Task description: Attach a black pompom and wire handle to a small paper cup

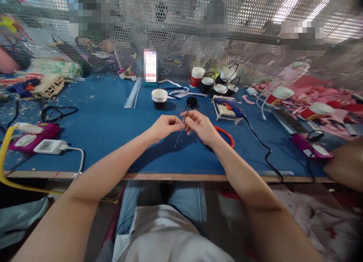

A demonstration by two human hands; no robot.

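Note:
Above the middle of the blue table, my left hand (166, 127) and my right hand (200, 125) meet fingertip to fingertip. Both are closed in a pinch on a thin dark wire-like strand (185, 117). A thin, paler end of it slants down and left below my fingers. Just beyond my right hand is a round black disc (192, 102); whether the strand joins it, I cannot tell. A black-and-white paper cup (159, 99) stands past my left hand. Partly behind my right wrist lies a red ring-shaped piece (225, 135).
Several cups with black handles (219, 88) stand at the back, near a red cup (196, 77). A glue gun (229, 105) rests on a small wooden rack, its cord running to the front edge. White ribbon (184, 92), a phone (150, 66) and purple power strips (36, 137) are around.

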